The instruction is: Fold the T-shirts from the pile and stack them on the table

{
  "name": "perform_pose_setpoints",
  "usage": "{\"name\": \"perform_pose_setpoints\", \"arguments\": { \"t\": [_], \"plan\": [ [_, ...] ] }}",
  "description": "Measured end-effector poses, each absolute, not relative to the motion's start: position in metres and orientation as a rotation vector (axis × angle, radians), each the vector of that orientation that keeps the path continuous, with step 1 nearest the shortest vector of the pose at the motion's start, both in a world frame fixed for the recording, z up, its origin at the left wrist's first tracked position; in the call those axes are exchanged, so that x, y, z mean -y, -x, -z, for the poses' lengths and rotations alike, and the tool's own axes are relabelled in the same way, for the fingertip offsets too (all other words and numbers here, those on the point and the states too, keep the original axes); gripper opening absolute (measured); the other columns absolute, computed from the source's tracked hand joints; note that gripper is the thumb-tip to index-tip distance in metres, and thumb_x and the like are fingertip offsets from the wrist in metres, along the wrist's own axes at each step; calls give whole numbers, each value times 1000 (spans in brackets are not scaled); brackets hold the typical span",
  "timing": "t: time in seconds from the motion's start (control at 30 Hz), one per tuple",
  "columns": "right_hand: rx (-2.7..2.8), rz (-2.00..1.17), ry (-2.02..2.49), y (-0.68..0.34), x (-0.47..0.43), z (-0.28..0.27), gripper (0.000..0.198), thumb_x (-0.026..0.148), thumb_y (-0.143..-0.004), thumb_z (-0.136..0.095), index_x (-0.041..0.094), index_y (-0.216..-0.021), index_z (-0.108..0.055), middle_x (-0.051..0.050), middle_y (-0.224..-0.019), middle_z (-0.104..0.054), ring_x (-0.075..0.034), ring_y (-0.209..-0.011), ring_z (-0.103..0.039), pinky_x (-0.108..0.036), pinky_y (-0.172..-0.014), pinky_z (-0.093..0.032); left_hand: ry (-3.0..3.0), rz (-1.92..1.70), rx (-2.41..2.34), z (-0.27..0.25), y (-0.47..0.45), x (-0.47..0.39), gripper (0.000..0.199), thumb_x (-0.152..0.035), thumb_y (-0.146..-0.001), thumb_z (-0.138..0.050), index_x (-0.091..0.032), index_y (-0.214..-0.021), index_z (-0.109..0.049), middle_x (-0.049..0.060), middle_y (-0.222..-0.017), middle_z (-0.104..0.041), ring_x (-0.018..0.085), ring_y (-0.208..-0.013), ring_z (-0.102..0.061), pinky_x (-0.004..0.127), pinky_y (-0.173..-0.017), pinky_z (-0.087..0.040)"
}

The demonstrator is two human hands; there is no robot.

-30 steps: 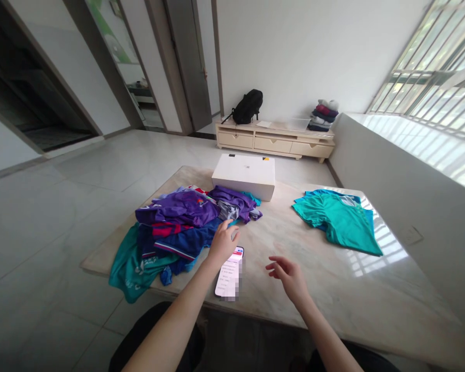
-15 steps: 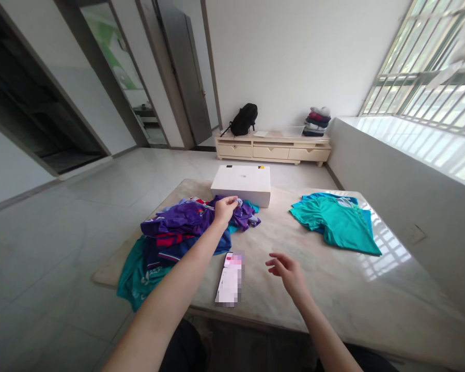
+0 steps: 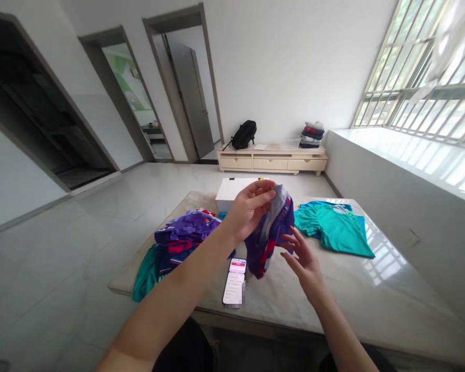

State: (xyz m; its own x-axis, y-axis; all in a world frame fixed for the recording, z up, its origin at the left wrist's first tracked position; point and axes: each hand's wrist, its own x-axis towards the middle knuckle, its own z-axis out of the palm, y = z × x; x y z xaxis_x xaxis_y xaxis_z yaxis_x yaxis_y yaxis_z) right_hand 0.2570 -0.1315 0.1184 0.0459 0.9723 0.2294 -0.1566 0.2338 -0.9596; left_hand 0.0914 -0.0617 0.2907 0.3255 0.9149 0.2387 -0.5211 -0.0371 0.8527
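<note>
While the left hand [image 3: 251, 209] pinches a purple garment [image 3: 273, 230], the right hand [image 3: 305, 262], loosely spread, is at its right, contact unclear.

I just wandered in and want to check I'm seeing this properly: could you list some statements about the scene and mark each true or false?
1. The left hand is holding a purple garment. True.
2. The right hand is clenched into a fist. False: the right hand is open.
3. The backpack is on the cabinet. True.
4. The phone is on the floor. False: the phone lies on the table.
5. The phone's screen is lit. True.
</note>
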Motion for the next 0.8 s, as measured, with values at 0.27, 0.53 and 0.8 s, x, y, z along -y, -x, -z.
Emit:
{"name": "perform_pose_setpoints", "arguments": {
  "t": [0.27,0.53,0.8],
  "plan": [
    [1273,-683,1159,-252,172,-216,36,29,-80,-63,18,-114,-71,-9,-107,-74,-28,-101,-67,-35,-86,-56,-1268,-1035,-415,-268,-99,116,44,-39,-83,-84,-19,-120,-72,10,-113,-74,21,-94,-73,34,-88,-60],
    [1680,-1113,1170,-289,172,-295,28,22,-64,-54,14,-84,-73,-1,-71,-66,-14,-61,-57,-22,-53,-45,-1549,-962,-509,-234,-86,112,53,-48,-82,-82,-17,-123,-71,13,-122,-73,26,-117,-66,33,-97,-54],
    [2198,-733,1434,-322,164,-364,37,11,-70,-49,19,-85,-82,2,-75,-74,-12,-62,-62,-18,-55,-47,-1897,-972,-753,-236,-87,108,23,-35,-77,-80,-17,-86,-70,1,-83,-70,18,-81,-63,28,-77,-49]
  ]
}}
